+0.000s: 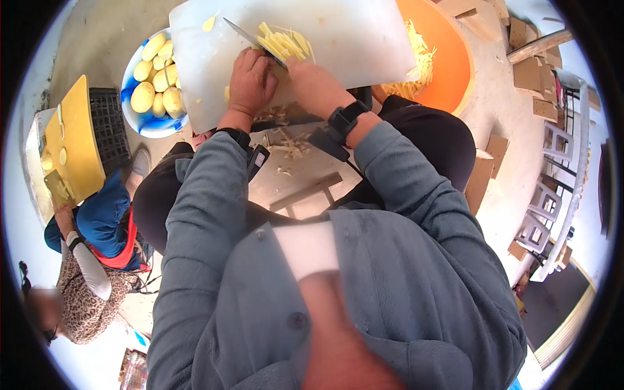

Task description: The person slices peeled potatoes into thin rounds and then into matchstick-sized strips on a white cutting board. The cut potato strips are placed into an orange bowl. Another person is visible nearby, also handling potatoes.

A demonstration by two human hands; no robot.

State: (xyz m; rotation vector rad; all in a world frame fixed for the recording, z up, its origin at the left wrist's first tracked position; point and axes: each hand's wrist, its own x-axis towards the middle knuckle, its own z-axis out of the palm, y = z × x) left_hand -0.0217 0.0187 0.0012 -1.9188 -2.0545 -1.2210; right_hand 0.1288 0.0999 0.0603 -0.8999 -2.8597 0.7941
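Observation:
A white cutting board (360,39) lies before me. My right hand (317,85) is closed around a kitchen knife (242,32), whose blade slants up and left across the board. Just left of the blade, my left hand (252,80) rests with curled fingers on a piece of potato, mostly hidden beneath them. Cut potato strips (285,43) lie in a heap on the blade's right side. A thin potato slice (209,23) sits near the board's upper left. The knife's handle is covered by my right hand.
Left of the board is a blue and white basin (129,92) of peeled potatoes (143,97). An orange basin (456,63) with potato strips (412,80) stands at the right. A co-worker sits far left at a yellow cutting board (80,141). Peelings (292,148) litter the floor.

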